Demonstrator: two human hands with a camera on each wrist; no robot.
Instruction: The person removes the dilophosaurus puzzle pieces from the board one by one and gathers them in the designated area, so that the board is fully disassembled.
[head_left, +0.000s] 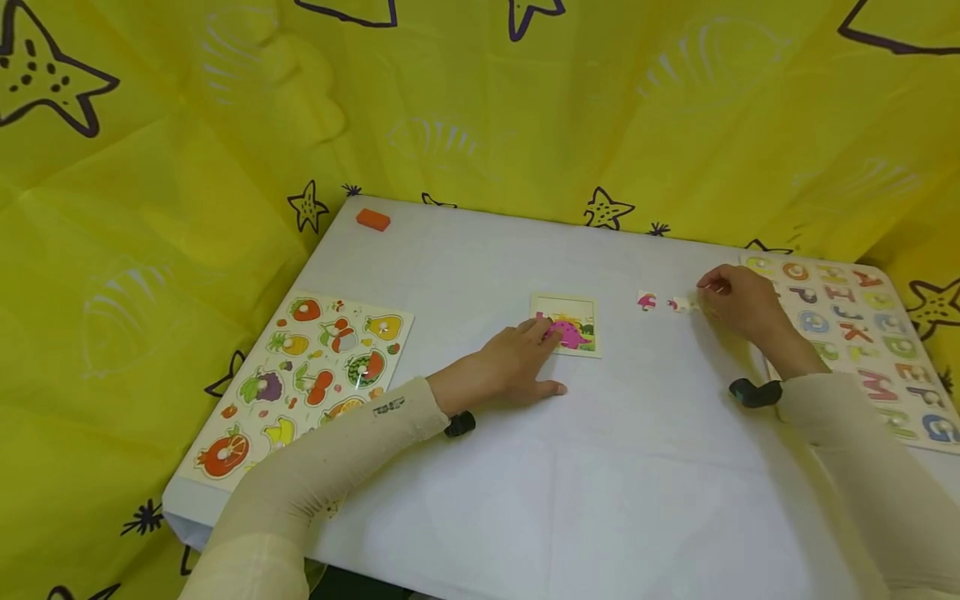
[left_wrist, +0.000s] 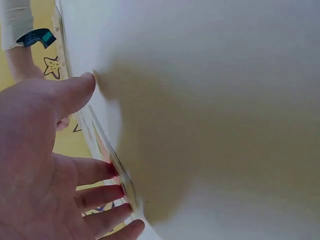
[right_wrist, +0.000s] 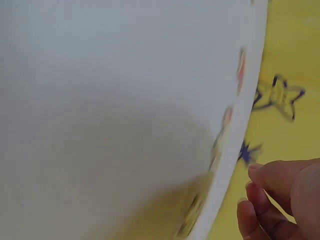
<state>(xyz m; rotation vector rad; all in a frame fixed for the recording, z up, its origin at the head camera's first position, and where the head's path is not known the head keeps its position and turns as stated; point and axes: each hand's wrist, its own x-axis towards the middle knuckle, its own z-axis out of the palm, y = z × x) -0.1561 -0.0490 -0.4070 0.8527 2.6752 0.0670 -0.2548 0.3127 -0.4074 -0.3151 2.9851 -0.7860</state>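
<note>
A small jigsaw puzzle in a pale frame [head_left: 572, 355] lies mid-table, with a pink dinosaur [head_left: 572, 336] visible inside it. My left hand [head_left: 517, 362] rests on the left side of this puzzle, fingers stretched over it and thumb spread onto the table; the left wrist view shows its fingertips [left_wrist: 120, 192] along the puzzle's edge. To the right lie loose jigsaw pieces, among them one with a pink print [head_left: 647, 301] and a paler one [head_left: 678, 305]. Over the right end of these pieces hovers my right hand [head_left: 738, 304], fingers loosely bent, thumb near the index finger, with nothing visible between them.
A fruit peg board [head_left: 401, 333] lies on the left of the white table [head_left: 480, 500]. On the right is an alphabet board [head_left: 847, 354], partly behind the right forearm. An orange block [head_left: 373, 219] sits at the far left corner. A yellow patterned curtain [head_left: 480, 100] hangs behind.
</note>
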